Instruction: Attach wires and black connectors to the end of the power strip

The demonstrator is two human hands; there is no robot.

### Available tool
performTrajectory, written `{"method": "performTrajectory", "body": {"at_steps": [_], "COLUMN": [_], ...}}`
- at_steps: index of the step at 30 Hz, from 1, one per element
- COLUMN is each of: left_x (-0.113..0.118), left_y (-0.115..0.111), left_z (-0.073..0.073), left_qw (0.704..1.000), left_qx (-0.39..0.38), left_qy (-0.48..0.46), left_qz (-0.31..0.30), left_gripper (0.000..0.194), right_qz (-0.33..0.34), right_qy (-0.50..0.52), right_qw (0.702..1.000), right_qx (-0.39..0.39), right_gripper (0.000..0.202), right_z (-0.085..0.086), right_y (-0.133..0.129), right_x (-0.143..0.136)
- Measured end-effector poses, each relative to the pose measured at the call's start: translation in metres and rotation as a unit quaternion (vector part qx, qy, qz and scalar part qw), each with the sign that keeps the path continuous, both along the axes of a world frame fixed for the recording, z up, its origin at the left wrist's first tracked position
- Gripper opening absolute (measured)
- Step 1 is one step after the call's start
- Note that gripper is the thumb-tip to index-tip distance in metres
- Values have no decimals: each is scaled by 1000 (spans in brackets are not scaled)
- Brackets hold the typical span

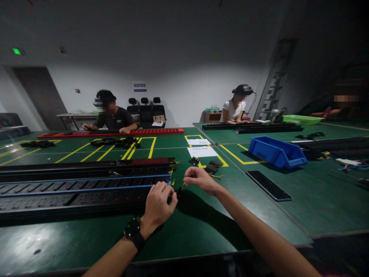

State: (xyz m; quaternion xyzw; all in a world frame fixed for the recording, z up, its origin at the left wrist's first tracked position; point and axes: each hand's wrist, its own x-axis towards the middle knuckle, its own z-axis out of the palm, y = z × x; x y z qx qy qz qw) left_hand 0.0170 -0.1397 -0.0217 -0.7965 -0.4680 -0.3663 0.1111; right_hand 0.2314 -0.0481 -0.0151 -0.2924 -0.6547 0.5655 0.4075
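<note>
My left hand (160, 202), a black watch (133, 227) on its wrist, is curled at the right end of a long black strip (103, 200) with a row of small red spots. A dark part shows between thumb and fingers; I cannot make out its kind. Just to the right, my right hand (201, 180) pinches a thin yellow wire (184, 184) near the strip's end. Behind lies a similar strip with blue edges (86, 186). Small black parts with yellow wires (213, 167) rest beyond my right hand.
A blue bin (276, 152) and a black flat phone-like slab (268, 185) are on the green table (230, 227) to the right. White paper sheets (202, 151) lie mid-table. Across it, one person (115, 117) is beside a red rail (161, 131); another person (234, 109) sits farther right.
</note>
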Motion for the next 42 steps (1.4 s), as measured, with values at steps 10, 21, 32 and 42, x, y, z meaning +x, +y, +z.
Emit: {"method": "performTrajectory", "body": {"at_steps": [10,21,32,42], "left_x": [0,0,0,0], "left_y": [-3,-1,-3,-2], "left_z": [1,1,2,3], "left_qw": [999,999,998,999], "left_qx": [24,33,45,36], "left_qy": [-14,-12,-21,-18], "left_qz": [-16,-25,-23,-26], "left_gripper": [12,12,12,10], "right_qz": [70,100,114,77], "right_qy": [81,76,-2,-9], "right_qw": [990,987,992,995], "right_qx": [-90,-96,-59,-63], "right_gripper": [37,37,37,34], "right_z": [4,2,5,5], "right_y": [-13,-16,-13,-14], "right_x": [-7,-10,-4,-7]}}
